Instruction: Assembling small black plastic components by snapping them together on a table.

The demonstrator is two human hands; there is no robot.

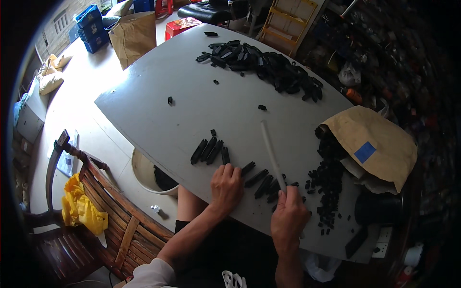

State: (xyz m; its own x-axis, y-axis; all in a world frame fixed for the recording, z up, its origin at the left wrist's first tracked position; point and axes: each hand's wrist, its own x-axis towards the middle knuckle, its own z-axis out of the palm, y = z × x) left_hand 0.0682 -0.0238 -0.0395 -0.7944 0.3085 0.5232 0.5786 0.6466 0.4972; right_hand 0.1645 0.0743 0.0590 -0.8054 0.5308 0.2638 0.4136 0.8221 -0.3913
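My right hand (289,216) is closed around a long, pale, translucent rod (272,151) that slants up and to the left over the grey table (149,96). My left hand (227,188) has its fingers curled at the near end of a slim black plastic piece (225,155). Left of that piece lies a small group of similar black pieces (207,150), with a tiny black part (213,132) just beyond. Between my hands, more slim black pieces (262,185) lie in a slanting row. The rod and right hand partly cover that row's right end.
A heap of black plastic parts (264,65) spreads over the table's far side. To the right, a brown paper bag (374,146) lies beside small black parts (329,192). A white bin (144,175) stands below the left edge, near a wooden chair (117,218) with a yellow bag (82,206).
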